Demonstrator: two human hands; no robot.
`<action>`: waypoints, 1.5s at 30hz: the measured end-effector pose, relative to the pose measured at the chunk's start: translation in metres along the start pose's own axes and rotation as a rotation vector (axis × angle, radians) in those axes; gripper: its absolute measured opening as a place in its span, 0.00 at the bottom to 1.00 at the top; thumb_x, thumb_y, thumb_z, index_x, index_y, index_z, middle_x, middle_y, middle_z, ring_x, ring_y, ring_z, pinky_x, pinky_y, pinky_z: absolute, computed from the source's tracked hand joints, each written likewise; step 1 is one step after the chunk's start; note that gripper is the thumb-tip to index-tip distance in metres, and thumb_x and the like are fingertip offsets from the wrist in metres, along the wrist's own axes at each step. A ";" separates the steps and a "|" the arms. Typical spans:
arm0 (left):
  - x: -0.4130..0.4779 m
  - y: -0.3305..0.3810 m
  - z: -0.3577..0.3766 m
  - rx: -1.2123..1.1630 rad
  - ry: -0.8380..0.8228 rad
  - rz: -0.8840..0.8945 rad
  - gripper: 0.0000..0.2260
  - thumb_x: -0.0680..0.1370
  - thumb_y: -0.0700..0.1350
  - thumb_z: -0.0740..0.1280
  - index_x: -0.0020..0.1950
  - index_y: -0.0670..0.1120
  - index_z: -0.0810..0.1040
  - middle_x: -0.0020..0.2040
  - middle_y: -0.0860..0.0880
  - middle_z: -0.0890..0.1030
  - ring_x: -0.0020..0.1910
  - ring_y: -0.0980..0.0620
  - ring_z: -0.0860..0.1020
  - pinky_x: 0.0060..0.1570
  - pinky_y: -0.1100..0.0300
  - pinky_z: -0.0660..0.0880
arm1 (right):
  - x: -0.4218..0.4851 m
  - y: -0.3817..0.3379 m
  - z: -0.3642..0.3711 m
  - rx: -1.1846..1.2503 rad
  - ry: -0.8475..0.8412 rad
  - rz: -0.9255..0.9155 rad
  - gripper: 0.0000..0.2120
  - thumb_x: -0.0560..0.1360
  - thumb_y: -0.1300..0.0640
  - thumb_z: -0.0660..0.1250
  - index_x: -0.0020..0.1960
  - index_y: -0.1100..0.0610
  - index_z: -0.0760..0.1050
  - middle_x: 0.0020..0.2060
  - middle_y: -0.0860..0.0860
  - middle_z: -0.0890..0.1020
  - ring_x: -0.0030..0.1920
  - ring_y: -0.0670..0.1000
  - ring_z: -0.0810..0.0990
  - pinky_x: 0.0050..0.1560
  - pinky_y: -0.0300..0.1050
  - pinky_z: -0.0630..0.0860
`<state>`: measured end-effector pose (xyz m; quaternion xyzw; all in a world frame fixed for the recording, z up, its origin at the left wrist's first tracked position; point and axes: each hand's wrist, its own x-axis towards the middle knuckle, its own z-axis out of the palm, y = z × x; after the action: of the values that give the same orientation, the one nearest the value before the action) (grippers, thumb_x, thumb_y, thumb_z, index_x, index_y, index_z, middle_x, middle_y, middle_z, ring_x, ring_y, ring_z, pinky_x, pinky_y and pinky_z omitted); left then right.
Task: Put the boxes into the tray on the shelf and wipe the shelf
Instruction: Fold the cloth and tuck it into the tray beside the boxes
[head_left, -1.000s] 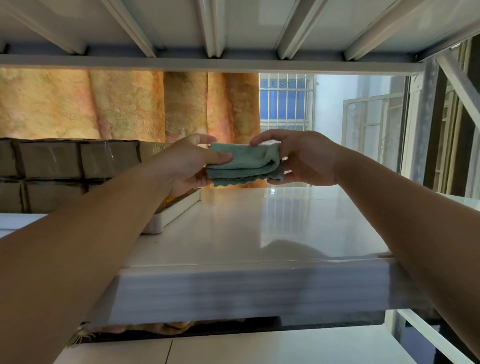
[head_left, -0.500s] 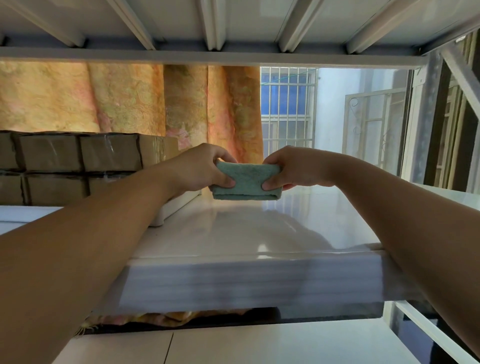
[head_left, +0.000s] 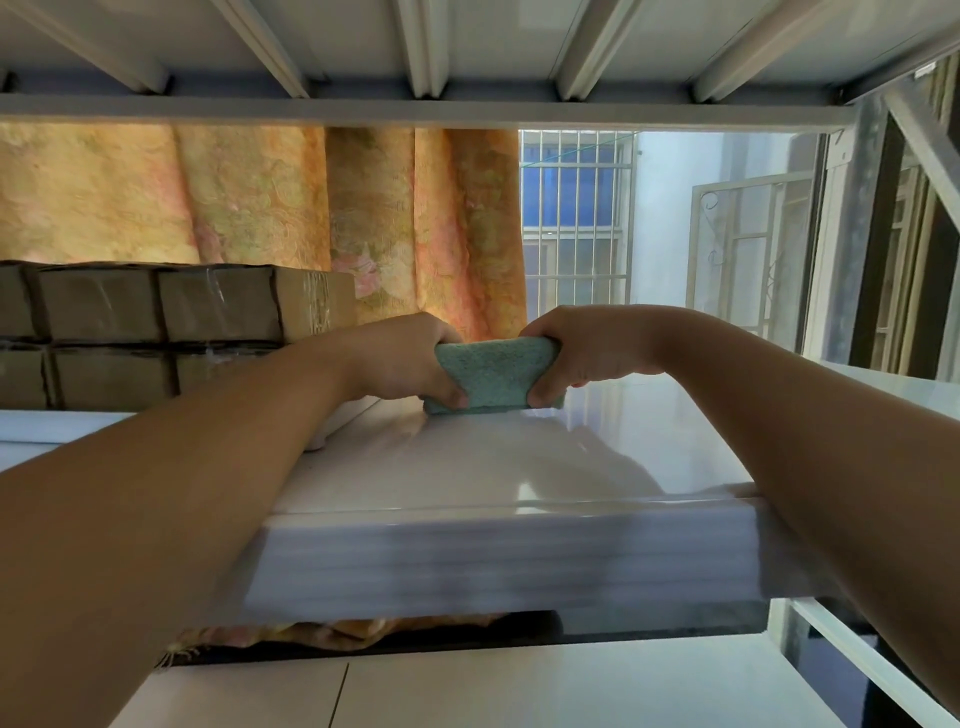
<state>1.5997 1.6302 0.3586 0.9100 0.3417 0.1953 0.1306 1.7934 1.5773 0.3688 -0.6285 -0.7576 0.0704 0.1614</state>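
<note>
Over the white shelf (head_left: 519, 467), left hand (head_left: 400, 358) and right hand (head_left: 587, 348) pinch the folded cloth (head_left: 493, 376) by its ends — soft, light, likely floppy unless gripped folded

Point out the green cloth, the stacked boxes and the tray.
green cloth (head_left: 493, 376), head view, middle of its folded front face.
stacked boxes (head_left: 156, 306), head view, front of the upper row.
tray (head_left: 332, 434), head view, white front corner.

Home storeroom: shelving (head_left: 467, 467), boxes (head_left: 161, 306), curtain (head_left: 260, 197)
</note>
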 end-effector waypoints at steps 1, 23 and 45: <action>0.000 0.000 -0.002 -0.002 0.021 0.011 0.08 0.70 0.41 0.73 0.42 0.50 0.76 0.40 0.52 0.77 0.38 0.54 0.74 0.35 0.62 0.68 | 0.000 0.000 0.000 0.014 0.020 -0.009 0.08 0.68 0.58 0.74 0.42 0.53 0.75 0.37 0.51 0.75 0.38 0.50 0.72 0.39 0.44 0.72; -0.083 -0.023 -0.059 -0.297 0.381 0.049 0.09 0.73 0.38 0.70 0.41 0.53 0.78 0.37 0.56 0.80 0.37 0.61 0.78 0.34 0.70 0.76 | -0.009 -0.067 -0.005 0.204 0.273 -0.295 0.07 0.72 0.58 0.72 0.50 0.57 0.82 0.40 0.53 0.85 0.39 0.50 0.84 0.44 0.40 0.80; -0.163 -0.122 -0.067 0.735 0.524 0.086 0.24 0.65 0.36 0.74 0.52 0.53 0.68 0.47 0.47 0.76 0.37 0.47 0.76 0.25 0.68 0.58 | 0.019 -0.164 0.070 -0.483 0.375 -0.591 0.12 0.75 0.61 0.61 0.56 0.55 0.64 0.39 0.54 0.74 0.38 0.55 0.73 0.38 0.51 0.73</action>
<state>1.3878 1.6164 0.3297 0.8292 0.3716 0.2902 -0.3002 1.6141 1.5702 0.3567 -0.4058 -0.8576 -0.2737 0.1578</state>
